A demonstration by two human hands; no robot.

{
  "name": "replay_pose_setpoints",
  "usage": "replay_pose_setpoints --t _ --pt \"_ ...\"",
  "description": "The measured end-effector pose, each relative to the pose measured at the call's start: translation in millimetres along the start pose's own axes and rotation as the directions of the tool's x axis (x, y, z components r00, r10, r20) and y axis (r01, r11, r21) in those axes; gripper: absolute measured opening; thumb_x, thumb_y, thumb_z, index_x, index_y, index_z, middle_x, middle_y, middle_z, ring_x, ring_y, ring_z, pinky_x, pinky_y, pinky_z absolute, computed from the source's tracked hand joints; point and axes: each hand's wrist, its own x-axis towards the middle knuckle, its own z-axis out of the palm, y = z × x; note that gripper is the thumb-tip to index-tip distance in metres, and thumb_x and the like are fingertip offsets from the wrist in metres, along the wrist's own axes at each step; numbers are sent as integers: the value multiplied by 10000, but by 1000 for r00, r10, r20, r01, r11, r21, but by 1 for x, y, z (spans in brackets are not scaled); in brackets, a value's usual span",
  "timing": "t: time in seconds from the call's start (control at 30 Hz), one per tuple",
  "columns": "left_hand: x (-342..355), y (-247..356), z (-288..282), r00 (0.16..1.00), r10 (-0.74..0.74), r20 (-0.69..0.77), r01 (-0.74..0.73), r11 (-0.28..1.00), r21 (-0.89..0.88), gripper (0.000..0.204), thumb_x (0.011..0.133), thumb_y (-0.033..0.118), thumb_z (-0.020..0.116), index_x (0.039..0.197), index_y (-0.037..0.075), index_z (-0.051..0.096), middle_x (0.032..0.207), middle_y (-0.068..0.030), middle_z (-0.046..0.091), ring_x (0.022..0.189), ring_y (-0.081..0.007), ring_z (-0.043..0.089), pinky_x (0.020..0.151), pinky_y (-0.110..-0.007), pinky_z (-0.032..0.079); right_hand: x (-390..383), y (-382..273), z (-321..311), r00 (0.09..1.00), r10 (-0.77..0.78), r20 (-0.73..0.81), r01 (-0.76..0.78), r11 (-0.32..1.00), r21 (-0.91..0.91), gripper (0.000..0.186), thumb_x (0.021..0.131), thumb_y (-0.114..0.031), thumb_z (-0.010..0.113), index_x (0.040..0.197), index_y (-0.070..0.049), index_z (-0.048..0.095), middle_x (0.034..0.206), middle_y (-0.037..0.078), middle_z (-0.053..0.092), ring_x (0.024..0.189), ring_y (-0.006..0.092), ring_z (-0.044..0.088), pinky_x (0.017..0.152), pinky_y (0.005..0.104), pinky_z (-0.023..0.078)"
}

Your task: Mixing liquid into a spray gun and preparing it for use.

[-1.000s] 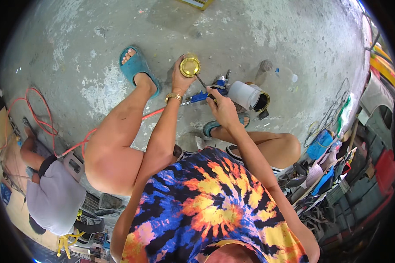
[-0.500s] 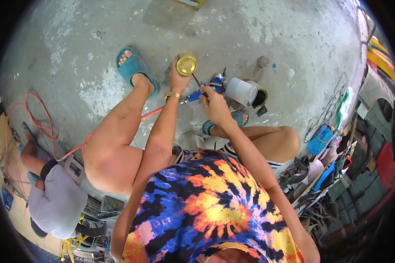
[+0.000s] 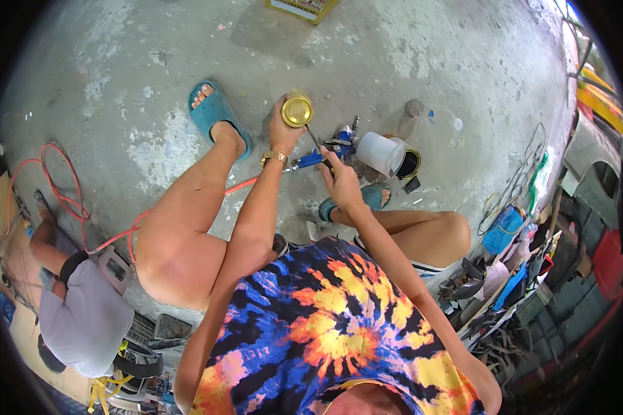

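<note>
My left hand point(image 3: 284, 128), with a gold watch, holds a small gold tin point(image 3: 297, 111) with its fingers around the side. My right hand point(image 3: 338, 181) grips a thin metal tool point(image 3: 313, 137) by its dark handle, its tip at the tin's lower-right edge. Just right of the tin, a blue spray gun point(image 3: 311, 158) lies on the floor, joined to a red hose point(image 3: 241, 184). A translucent plastic cup point(image 3: 377, 152) lies beside an open can point(image 3: 408, 164) with dark contents. A faint clear plastic bottle point(image 3: 447, 119) lies farther right.
My sandalled feet point(image 3: 214, 114) flank the work. A yellow container point(image 3: 301, 10) stands at the top on concrete point(image 3: 429, 55). Another person point(image 3: 83, 311) in a grey shirt crouches at lower left. Piled clutter point(image 3: 505, 256) and wire point(image 3: 516, 180) line the right side.
My right hand with the tool has shifted a little left and toward my body. The tin in my left hand has moved only slightly.
</note>
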Motion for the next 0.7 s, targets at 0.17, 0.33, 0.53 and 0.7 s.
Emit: replay_pose_setpoints --t 0.17,0.33,0.53,0.7 --pt "-20 8 -22 998 -37 49 39 998 -43 844 584 92 831 1321 86 420 1243 -156 573 1132 -336 566 927 -385 473 -23 -46 -11 998 -3 70 32 912 -408 366 889 -176 571 1247 -126 508 774 230 637 735 430 626 644 516 486" --pt "-18 19 -34 1000 -28 -2 27 995 -95 850 603 83 817 1345 67 402 1235 -166 576 1135 -315 567 941 -375 463 -17 -74 -7 998 7 58 15 929 -370 348 891 -158 567 1228 -100 500 793 239 638 784 452 618 682 531 480" --pt "-22 12 -28 999 -12 -44 11 1000 -25 808 623 148 835 1318 89 427 1148 -121 641 1042 -248 627 896 -352 493 -23 -53 4 997 31 66 -12 963 -269 317 908 -169 558 1205 -74 503 771 237 631 780 452 607 672 523 467" --pt "-16 12 -27 995 87 -57 -88 996 -13 798 618 168 837 1304 86 437 1150 -126 640 1041 -262 629 894 -359 496 -30 -20 13 995 -97 -36 90 980 -177 352 915 -200 550 1255 -127 493 842 234 643 803 433 617 677 518 476"
